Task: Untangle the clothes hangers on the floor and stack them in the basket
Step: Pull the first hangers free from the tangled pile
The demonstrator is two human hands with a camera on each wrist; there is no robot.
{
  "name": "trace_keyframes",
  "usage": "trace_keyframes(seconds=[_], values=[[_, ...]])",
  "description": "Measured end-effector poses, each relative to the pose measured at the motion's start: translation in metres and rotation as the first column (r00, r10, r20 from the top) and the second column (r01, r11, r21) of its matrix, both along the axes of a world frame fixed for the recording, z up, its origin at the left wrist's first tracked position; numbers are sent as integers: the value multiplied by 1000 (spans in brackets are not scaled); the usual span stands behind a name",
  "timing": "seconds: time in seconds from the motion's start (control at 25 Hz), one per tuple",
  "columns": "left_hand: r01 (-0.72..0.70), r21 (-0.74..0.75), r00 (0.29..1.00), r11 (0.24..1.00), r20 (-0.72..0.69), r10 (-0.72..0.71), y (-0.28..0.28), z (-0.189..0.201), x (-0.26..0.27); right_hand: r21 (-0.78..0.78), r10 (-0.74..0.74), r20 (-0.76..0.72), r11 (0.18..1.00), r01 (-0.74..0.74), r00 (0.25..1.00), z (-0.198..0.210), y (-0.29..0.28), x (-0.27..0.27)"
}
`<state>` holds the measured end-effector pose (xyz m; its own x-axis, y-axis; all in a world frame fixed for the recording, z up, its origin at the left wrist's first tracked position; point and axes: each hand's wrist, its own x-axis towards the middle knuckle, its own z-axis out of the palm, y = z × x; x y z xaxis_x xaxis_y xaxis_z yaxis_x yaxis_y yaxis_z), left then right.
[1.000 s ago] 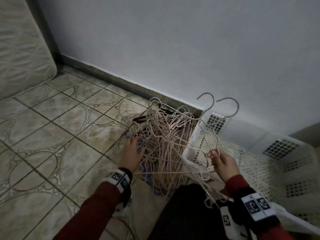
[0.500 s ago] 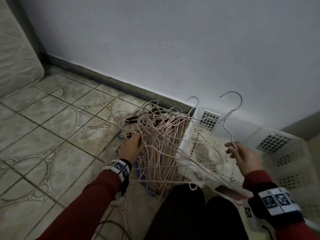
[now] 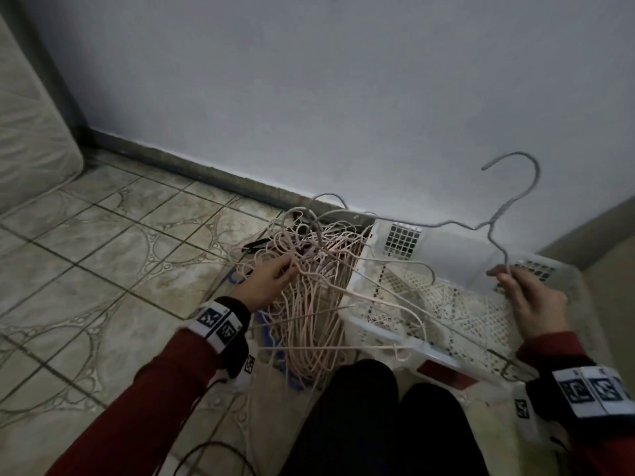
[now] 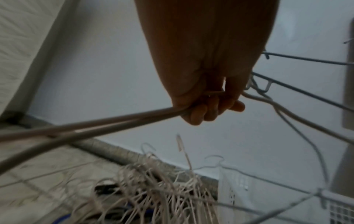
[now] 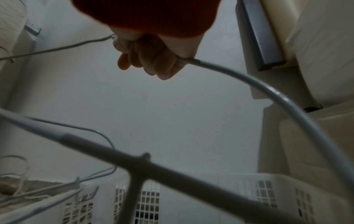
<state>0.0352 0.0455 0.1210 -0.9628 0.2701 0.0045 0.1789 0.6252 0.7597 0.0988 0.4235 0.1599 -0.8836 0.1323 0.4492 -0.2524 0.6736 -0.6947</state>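
A tangled heap of pale pink wire hangers (image 3: 309, 286) lies on the tiled floor against the left side of a white lattice basket (image 3: 446, 314). My left hand (image 3: 271, 280) grips pink hanger wires (image 4: 107, 122) at the heap's left side, fingers curled round them. My right hand (image 3: 525, 297) holds a grey wire hanger (image 3: 494, 218) above the basket's far right corner, hook up against the wall. In the right wrist view the fingers (image 5: 153, 60) curl round its grey wire (image 5: 249, 84). The grey hanger's left arm reaches back over the heap.
A grey wall with a dark skirting strip (image 3: 192, 170) runs behind the heap. A mattress (image 3: 27, 125) leans at the far left. Patterned floor tiles (image 3: 103, 269) spread out to the left. My dark-trousered knees (image 3: 360, 424) sit in front of the basket.
My right hand has carried the grey hanger up and to the right, farther over the basket. My left hand has shifted up into the heap and taken hold of pink wires.
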Motion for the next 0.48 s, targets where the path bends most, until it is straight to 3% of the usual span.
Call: trace_keyframes(seconds=[0.24, 0.48], values=[[188, -28, 982, 982, 30, -187, 15, 55, 4, 7, -36, -84, 999, 36, 996, 26, 25, 17], [242, -62, 954, 968, -169, -249, 34, 87, 1, -37, -106, -25, 994, 105, 994, 17, 50, 29]])
